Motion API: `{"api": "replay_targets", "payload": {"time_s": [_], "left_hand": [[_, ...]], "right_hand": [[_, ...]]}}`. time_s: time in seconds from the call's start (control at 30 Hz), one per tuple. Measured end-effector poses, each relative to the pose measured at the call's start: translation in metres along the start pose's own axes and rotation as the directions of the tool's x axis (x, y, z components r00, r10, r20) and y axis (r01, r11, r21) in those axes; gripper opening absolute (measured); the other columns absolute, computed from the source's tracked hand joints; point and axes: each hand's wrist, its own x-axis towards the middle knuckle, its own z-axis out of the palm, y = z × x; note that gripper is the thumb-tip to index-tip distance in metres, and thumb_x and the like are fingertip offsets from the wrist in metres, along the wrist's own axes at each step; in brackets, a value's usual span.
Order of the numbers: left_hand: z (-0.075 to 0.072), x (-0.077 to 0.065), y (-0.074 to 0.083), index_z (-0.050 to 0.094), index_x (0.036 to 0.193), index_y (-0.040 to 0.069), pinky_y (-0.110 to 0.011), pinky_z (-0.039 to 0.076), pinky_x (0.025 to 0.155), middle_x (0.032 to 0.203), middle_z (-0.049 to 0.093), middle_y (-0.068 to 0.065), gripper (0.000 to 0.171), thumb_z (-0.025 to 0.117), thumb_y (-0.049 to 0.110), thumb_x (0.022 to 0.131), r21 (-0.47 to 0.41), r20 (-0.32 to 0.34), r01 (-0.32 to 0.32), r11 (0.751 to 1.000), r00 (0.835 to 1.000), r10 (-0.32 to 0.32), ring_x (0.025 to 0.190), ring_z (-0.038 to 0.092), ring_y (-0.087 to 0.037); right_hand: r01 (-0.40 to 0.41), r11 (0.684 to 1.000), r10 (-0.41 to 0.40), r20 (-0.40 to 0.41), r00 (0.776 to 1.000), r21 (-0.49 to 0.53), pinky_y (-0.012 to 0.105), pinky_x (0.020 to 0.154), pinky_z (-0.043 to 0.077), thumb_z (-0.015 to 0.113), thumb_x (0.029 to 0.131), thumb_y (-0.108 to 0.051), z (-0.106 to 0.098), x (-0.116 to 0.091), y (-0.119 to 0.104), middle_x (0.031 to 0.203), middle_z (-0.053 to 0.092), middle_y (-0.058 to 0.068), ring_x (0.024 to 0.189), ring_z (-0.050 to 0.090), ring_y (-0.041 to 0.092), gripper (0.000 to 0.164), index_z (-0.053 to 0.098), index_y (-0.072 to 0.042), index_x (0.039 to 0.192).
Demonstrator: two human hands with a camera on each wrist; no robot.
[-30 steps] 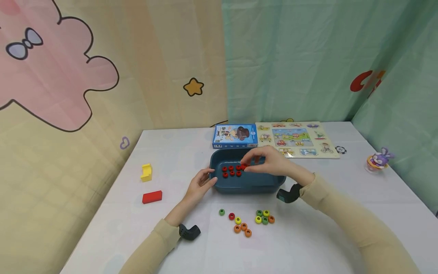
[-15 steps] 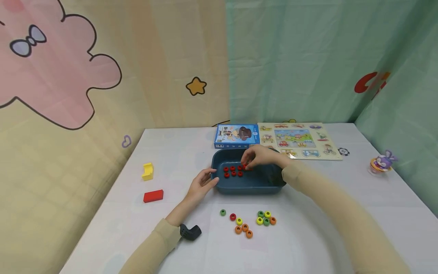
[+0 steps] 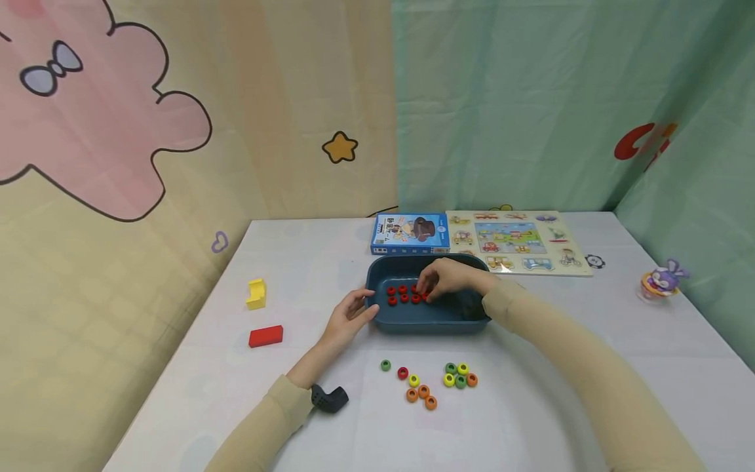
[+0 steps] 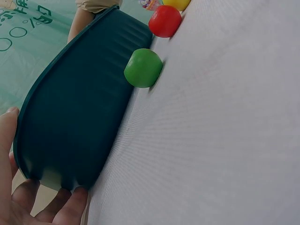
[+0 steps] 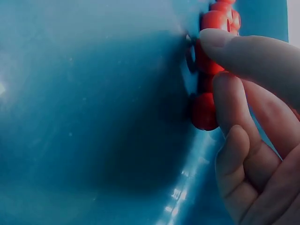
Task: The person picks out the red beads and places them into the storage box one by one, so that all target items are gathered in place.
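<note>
A deep teal plastic tray (image 3: 430,326) stands on the table. My left hand (image 3: 347,320) grips its left end, with the thumb along the long side and the other fingers against the end wall in the left wrist view. My right hand (image 3: 449,276) reaches down inside the tray. Its thumb and index finger pinch a red bead (image 5: 205,60) close to the tray floor. Other red beads (image 3: 392,301) lie in two rows on the left of the tray floor, and one red bead (image 5: 204,111) sits right beside the right fingertips.
In front of the tray lie loose green (image 3: 386,365), red (image 3: 403,373), yellow (image 3: 414,381) and orange beads (image 3: 431,403). A yellow block (image 3: 256,295) and a red block (image 3: 266,336) are at left. Behind stand a blue box (image 3: 409,234) and a puzzle board (image 3: 513,239); a rabbit toy (image 3: 662,280) is at right.
My right hand has lowered into the tray with the red bead, and has moved slightly toward me beside the rows. My left hand stays at the tray's left end.
</note>
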Motion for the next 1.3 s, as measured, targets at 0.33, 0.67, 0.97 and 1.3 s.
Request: {"api": "replay_targets", "payload": {"time_s": [0.33, 0.67, 0.97, 1.3], "left_hand": [[0.002, 0.000, 0.001, 0.047, 0.121, 0.000, -0.030, 0.039, 0.095, 0.139, 0.032, -0.014, 0.043, 0.061, 0.020, 0.086, 0.005, -0.001, 0.017, 1.000, 1.000, -0.017, 0.123, 0.037, -0.025], [0.001, 0.001, 0.001, 0.047, 0.121, -0.001, -0.030, 0.038, 0.095, 0.140, 0.030, -0.012, 0.041, 0.060, 0.018, 0.086, -0.002, -0.007, 0.002, 1.000, 1.000, -0.002, 0.123, 0.037, -0.025], [0.000, -0.001, 0.000, 0.046, 0.121, -0.002, -0.031, 0.036, 0.097, 0.140, 0.030, -0.014, 0.043, 0.059, 0.020, 0.087, 0.026, -0.002, -0.005, 1.000, 1.000, 0.005, 0.123, 0.036, -0.026], [0.000, 0.000, 0.001, 0.046, 0.122, -0.002, -0.032, 0.037, 0.096, 0.141, 0.030, -0.013, 0.044, 0.059, 0.021, 0.087, 0.030, -0.006, 0.003, 1.000, 1.000, -0.002, 0.123, 0.037, -0.025]], "right_hand": [[0.060, 0.998, -0.056, -0.132, 0.990, 0.025, 0.028, 0.065, 0.052, 0.071, 0.076, -0.015, -0.023, -0.019, -0.027, 0.096, 0.064, 0.003, 0.075, 0.060, 0.012, 0.025, 0.066, -0.009, 0.100], [0.295, 0.955, -0.273, -0.288, 0.918, 0.035, 0.032, 0.066, 0.052, 0.069, 0.078, -0.023, -0.026, -0.063, -0.103, 0.091, 0.063, -0.002, 0.071, 0.058, 0.012, 0.025, 0.064, -0.014, 0.102], [0.387, 0.916, -0.343, -0.288, 0.894, 0.109, 0.029, 0.064, 0.052, 0.067, 0.079, -0.007, 0.043, -0.088, -0.130, 0.088, 0.064, 0.000, 0.073, 0.058, 0.013, 0.021, 0.063, -0.008, 0.099], [0.195, 0.955, -0.145, -0.222, 0.964, 0.225, 0.026, 0.071, 0.050, 0.068, 0.079, -0.026, 0.106, -0.063, -0.089, 0.095, 0.063, 0.001, 0.080, 0.057, 0.008, 0.025, 0.063, -0.013, 0.100]]}}
